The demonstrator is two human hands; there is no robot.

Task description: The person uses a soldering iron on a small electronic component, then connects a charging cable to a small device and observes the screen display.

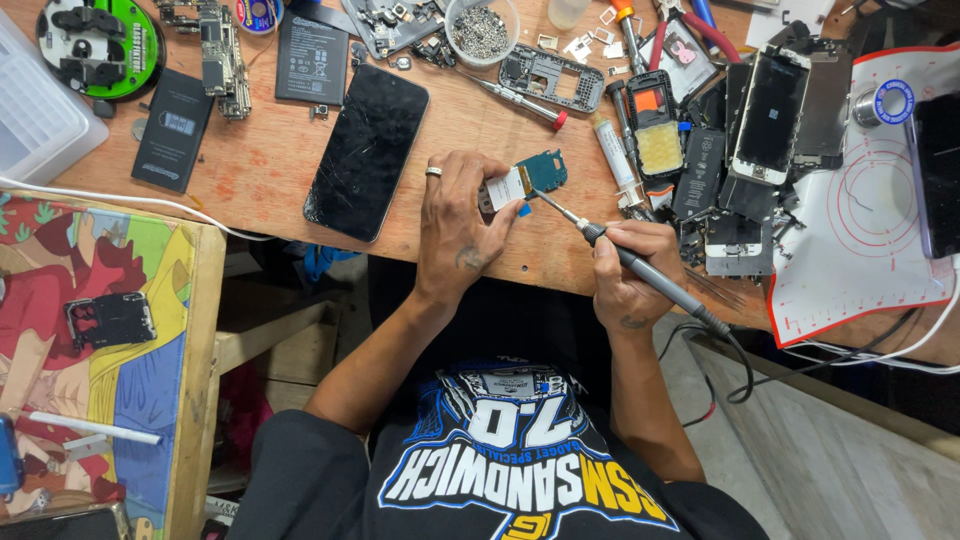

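Green circuit board (528, 181) sits just right of the black phone (366, 150), pinched by my left hand (457, 232) to steady it. My right hand (628, 270) grips the soldering iron (640, 268) pen-style, tip meeting the board.

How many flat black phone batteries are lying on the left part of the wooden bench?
2. One black battery lies at the top, just above the cracked phone. The other battery lies further left, near the white tray. More may hide in the parts pile at right.
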